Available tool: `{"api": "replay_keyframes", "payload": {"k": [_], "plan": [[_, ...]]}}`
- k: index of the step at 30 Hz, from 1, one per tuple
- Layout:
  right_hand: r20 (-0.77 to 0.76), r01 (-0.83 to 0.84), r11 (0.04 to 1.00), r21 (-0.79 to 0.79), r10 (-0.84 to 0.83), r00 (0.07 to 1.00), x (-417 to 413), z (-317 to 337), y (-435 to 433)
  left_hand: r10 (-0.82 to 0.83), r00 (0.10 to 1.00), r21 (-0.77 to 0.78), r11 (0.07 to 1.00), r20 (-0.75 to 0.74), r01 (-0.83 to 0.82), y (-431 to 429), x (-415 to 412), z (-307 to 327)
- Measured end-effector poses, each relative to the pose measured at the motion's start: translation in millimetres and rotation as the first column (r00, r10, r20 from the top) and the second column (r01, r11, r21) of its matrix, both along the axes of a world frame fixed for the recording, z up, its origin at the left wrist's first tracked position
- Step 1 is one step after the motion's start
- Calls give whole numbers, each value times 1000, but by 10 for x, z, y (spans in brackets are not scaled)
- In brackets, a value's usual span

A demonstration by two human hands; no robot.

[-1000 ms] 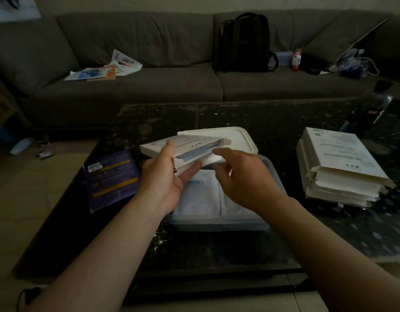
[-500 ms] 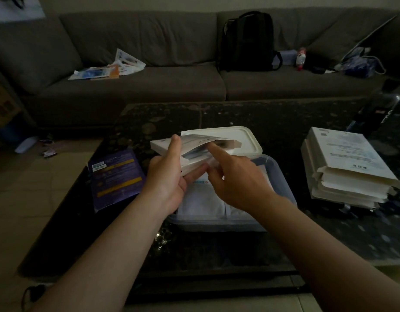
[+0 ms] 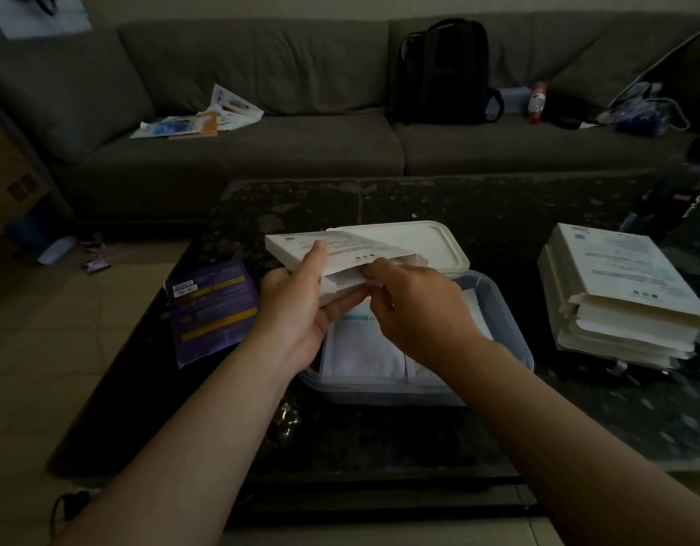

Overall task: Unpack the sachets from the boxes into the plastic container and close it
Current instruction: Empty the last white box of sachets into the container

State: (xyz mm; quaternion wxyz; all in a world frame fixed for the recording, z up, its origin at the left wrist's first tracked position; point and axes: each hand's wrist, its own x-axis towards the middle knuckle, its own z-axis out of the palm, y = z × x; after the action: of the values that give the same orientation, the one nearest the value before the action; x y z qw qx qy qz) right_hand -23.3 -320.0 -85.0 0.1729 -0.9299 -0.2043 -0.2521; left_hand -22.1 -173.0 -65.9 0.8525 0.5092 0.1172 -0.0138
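Observation:
My left hand [image 3: 297, 305] grips a flat white box [image 3: 301, 246] above the clear plastic container [image 3: 514, 340], thumb on top and fingers under it. The box's end flap is lifted. My right hand [image 3: 415, 305] has its fingertips inside the open end, pinching the sachets there; the sachets themselves are mostly hidden. White sachets [image 3: 360, 348] lie inside the container. The container's white lid [image 3: 435, 246] lies just behind it on the dark table.
A stack of white boxes [image 3: 624, 293] sits on the table at the right. A purple flat packet [image 3: 210, 309] lies at the left. A dark bottle [image 3: 671, 195] stands at the far right. Behind is a grey sofa [image 3: 261, 151] with papers, a backpack [image 3: 443, 72] and bags.
My right hand lifted the box's end flap and then moved its fingertips into the open end. My left hand kept holding the box, tilting it slightly.

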Motion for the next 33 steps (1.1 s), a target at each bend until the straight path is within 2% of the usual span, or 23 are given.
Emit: {"api": "replay_keyframes", "payload": {"k": [5,7,10,14,20,25,28,30,33], "plan": [[155,24,999,-45,-17,988,3,33,-18,11,1000,40,999,-8,-10,34,7,-19],[191,-10,1000,-15,13,981,8,68,-49,23,1000,53,998,-8,-23,41,11,-21],[133,-99,985,140,81,988,-29,133,-77,38,999,55,998,3,-38,45,13,-13],[98,-64,926,373,29,995,-48,189,-162,58,998,40,997,10,-59,32,43,-15],[163,-35,859,511,-57,985,4,264,-312,83,996,20,996,12,-83,43,77,-60],[25,109,747,656,-166,986,23,337,-415,149,989,-7,989,21,-149,64,105,-60],[-150,189,704,685,-118,982,87,285,-468,214,977,-19,977,20,-213,90,125,-58],[-299,253,703,665,-60,952,137,212,-458,237,971,-28,971,21,-237,104,125,-65],[-432,290,771,567,-22,902,184,102,-415,259,966,-45,965,8,-259,128,120,-59]]}}
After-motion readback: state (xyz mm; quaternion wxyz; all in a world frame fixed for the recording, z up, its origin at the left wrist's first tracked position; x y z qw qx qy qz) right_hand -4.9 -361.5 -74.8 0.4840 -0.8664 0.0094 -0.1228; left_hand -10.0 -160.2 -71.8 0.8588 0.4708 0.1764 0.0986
